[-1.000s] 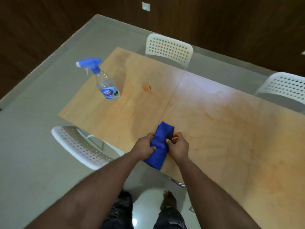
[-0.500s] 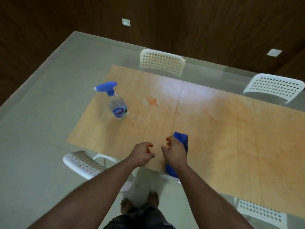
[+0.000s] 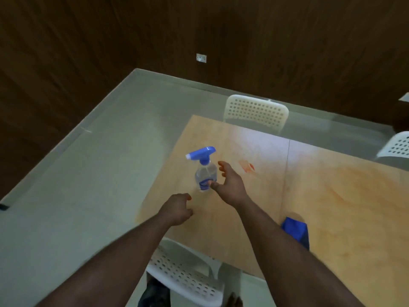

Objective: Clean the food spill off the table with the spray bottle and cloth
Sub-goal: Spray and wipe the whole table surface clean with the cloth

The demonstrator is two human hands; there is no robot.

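Note:
A clear spray bottle (image 3: 204, 172) with a blue trigger head stands upright on the light wooden table (image 3: 332, 207), near its left edge. My right hand (image 3: 230, 183) is spread open just to the right of the bottle, thumb close to its label, fingers near its shoulder. My left hand (image 3: 178, 209) hovers lower left of the bottle with loosely curled fingers and holds nothing. A small orange-red food spill (image 3: 247, 167) marks the table right of the bottle. The folded blue cloth (image 3: 295, 230) lies on the table by my right forearm, partly hidden by it.
A white perforated chair (image 3: 256, 111) stands at the table's far side, another chair (image 3: 396, 147) at the far right, and a third chair (image 3: 183, 278) is tucked under the near edge below my arms. Pale floor lies left, dark wood walls behind.
My right hand has let go of the blue cloth, which now lies on the table, and has reached out to the spray bottle. My left hand has moved forward too. The view has shifted left.

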